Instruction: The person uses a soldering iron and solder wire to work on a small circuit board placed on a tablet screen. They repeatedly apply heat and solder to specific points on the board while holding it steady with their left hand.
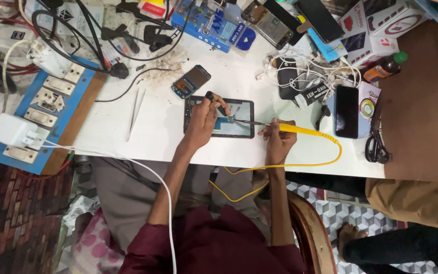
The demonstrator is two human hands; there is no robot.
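A dark opened tablet-like device [242, 107] lies flat on the white table [163, 132] in front of me. My left hand [204, 119] rests on its left part and grips a small black tool whose tip points at the blue patch in the device's middle. My right hand [278, 138] holds a yellow soldering iron [302, 131]. Its metal tip reaches left onto the same spot on the device. The iron's yellow cord [325, 161] loops off the table's front edge.
Tweezers [134, 114] and a small phone part [191, 81] lie left of the device. A blue switchboard [46, 106] with a white charger [11, 130] sits far left. A black phone [347, 110], white cables, boxes and a bottle [385, 66] crowd the right. Another person's legs [411, 218] are at lower right.
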